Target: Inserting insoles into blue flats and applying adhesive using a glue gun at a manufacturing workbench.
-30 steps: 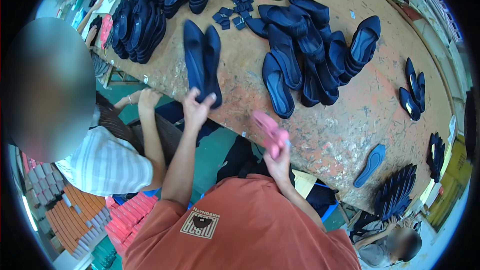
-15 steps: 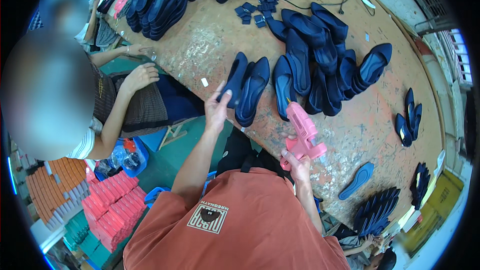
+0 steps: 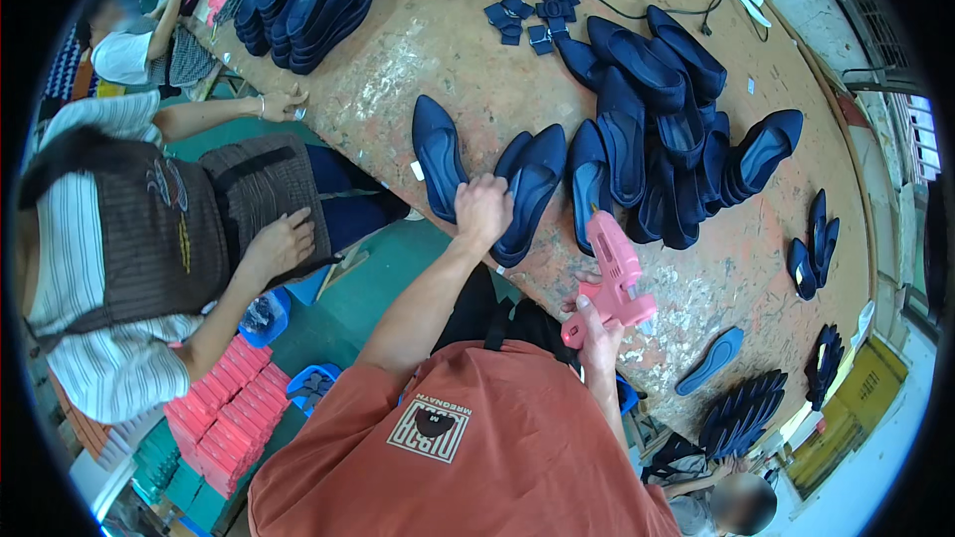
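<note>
My right hand [image 3: 597,330] is wrapped round the handle of a pink glue gun [image 3: 619,264], its tip near the heel of a dark blue shoe [image 3: 589,179]. My left hand [image 3: 484,209] is closed, its bent fingers at the heel of a dark blue pointed flat shoe [image 3: 510,155], partly hidden by the hand. Close against that shoe stands another dark blue shoe [image 3: 534,194]. On the other side of my left hand, a single dark blue shoe [image 3: 438,156] rests on the table apart from them.
A heap of dark blue shoes [image 3: 662,109] covers the table's middle; stacked shoes [image 3: 303,5] stand far left. Small dark bows [image 3: 557,2] and a cable [image 3: 647,12] lie beyond. A loose insole [image 3: 710,362] is at right. A co-worker [image 3: 129,229] sits at left.
One shoe now stands farther left, apart from the others. My left hand has moved from it rightward to the neighbouring shoe. My right hand still holds the glue gun. The view has shifted slightly.
</note>
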The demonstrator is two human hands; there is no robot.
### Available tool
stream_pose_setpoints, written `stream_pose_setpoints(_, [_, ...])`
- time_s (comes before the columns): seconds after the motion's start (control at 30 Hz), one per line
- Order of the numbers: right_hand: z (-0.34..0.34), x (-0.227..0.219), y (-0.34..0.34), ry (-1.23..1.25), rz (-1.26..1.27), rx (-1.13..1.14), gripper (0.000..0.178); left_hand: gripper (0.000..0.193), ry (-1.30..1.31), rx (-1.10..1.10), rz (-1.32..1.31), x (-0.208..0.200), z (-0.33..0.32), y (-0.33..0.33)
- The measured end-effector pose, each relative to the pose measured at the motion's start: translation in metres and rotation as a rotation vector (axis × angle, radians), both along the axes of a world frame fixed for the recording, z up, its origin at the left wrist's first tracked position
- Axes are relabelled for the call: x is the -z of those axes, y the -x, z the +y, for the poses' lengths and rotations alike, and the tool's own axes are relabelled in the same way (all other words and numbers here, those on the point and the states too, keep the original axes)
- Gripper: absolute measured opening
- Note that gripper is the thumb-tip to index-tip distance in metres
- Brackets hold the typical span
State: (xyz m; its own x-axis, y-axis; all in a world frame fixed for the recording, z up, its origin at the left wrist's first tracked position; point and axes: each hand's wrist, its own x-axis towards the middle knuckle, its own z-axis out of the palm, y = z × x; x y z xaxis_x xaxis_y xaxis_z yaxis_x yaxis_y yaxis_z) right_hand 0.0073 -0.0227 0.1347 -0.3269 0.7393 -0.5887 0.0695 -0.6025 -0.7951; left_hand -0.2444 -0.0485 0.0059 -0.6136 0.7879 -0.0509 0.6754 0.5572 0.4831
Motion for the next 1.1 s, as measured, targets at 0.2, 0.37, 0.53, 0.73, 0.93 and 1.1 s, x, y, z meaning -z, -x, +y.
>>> stream_pose_setpoints(0.2, [-0.008, 0.003, -0.021, -0.094, 0.091, 0.192, 0.042, 0.015, -0.244, -0.159, -0.481, -0.037, 0.016, -0.016])
stream_pose_setpoints(0.37, [0.0, 0.014, -0.049, -0.172, 0.041, 0.144, 0.05, 0.02, -0.095, 0.073, 0.051, -0.029, 0.012, -0.051])
stream_pose_setpoints(0.53, [0.005, 0.014, -0.027, -0.166, -0.106, 0.075, 0.041, 0.023, 0.166, 0.108, -0.119, -0.005, -0.021, -0.021])
stream_pose_setpoints(0.73, [-0.009, 0.023, 0.015, -0.071, -0.24, -0.067, 0.034, 0.021, 0.105, 0.036, -0.244, -0.003, -0.039, -0.037])
stream_pose_setpoints(0.93, [-0.007, 0.034, 0.043, -0.091, -0.271, -0.059, 0.035, 0.033, 0.133, 0.028, -0.39, -0.006, -0.034, -0.023])
stream_pose_setpoints(1.1, [-0.014, 0.045, 0.05, -0.233, -0.246, -0.054, 0.032, 0.034, -0.05, -0.055, -0.049, -0.013, -0.027, 0.026])
